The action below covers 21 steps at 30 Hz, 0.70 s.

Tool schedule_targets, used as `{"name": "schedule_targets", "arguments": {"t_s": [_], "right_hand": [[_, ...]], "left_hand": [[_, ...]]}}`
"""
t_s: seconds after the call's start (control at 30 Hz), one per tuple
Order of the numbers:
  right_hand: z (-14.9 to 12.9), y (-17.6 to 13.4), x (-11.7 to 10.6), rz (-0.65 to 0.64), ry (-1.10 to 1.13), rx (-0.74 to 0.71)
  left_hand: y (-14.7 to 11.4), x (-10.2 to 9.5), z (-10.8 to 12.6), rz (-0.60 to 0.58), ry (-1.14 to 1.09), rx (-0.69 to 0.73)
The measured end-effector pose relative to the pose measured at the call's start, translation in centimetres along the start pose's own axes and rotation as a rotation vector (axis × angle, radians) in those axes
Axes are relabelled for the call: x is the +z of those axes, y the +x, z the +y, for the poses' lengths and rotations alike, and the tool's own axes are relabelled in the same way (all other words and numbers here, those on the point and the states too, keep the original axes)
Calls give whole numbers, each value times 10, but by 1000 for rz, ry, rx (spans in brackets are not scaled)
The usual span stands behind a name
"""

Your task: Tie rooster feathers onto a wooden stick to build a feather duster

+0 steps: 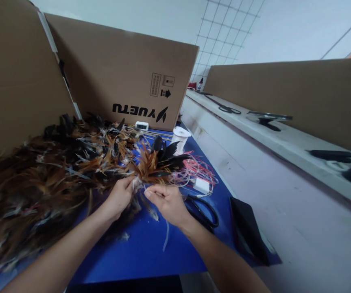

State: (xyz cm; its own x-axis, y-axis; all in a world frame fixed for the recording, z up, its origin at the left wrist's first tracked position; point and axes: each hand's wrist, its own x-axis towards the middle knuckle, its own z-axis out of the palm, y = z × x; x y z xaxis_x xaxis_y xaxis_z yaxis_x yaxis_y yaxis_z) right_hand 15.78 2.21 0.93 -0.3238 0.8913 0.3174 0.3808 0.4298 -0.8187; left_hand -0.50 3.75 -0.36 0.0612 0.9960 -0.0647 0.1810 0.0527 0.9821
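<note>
Brown and black feathers, gathered into a bunch (153,165), fanned out above the middle of the blue tabletop (166,262), their pale quill ends pointing down toward the person. The left hand (122,197) had its grip clamped on those quill ends, while the right hand (169,203), just beside it, held its thumb and fingers pinched together on a thin pale strand (145,187). A whitish strip (166,238) trailed below the right hand; whether it joined the strand could not be told. To the left spread a wide heap of loose feathers (56,175), blurred toward the near edge. Behind the bunch stood a white spool (180,134), and to its left a small white digital display (141,125) sat at the foot of a cardboard panel (117,69) bearing upside-down YUETU lettering. Tangled pink and white strips (195,165) lay right of the bunch, near a white adapter block (201,185). A black loop handle (214,215) showed beside the right wrist, and farther right rested a dark folded case (250,230).
</note>
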Motion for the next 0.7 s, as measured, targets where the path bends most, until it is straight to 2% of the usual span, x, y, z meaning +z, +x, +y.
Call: {"name": "schedule_targets", "arguments": {"t_s": [0.1, 0.23, 0.3, 0.37, 0.43, 0.5, 0.57, 0.63, 0.67, 0.7], "right_hand": [[-14, 3, -4, -68, -331, -42], [-50, 16, -19, -250, -909, -277], [-70, 29, -27, -380, -1061, -353], [-86, 46, -34, -516, -1110, -399], [-92, 67, -40, -589, -1080, -383], [-85, 92, -45, -651, -948, -338], [-67, 113, -49, -778, -723, -264], [-40, 126, -52, -891, -479, -120], [-27, 127, -53, -918, -356, -32], [-13, 125, -53, -884, -245, 45]], "left_hand": [[2, -1, -5, 60, 311, 186], [-3, -2, -6, 33, 602, 320], [-7, -1, -6, 2, 664, 393], [-10, 0, -5, -15, 719, 450], [-13, 0, -4, -46, 765, 500], [-15, -2, -3, -90, 762, 549], [-15, -4, -1, -118, 702, 593], [-14, -8, 0, -124, 614, 615], [-13, -9, 1, -126, 568, 617], [-12, -10, 1, -131, 519, 612]]}}
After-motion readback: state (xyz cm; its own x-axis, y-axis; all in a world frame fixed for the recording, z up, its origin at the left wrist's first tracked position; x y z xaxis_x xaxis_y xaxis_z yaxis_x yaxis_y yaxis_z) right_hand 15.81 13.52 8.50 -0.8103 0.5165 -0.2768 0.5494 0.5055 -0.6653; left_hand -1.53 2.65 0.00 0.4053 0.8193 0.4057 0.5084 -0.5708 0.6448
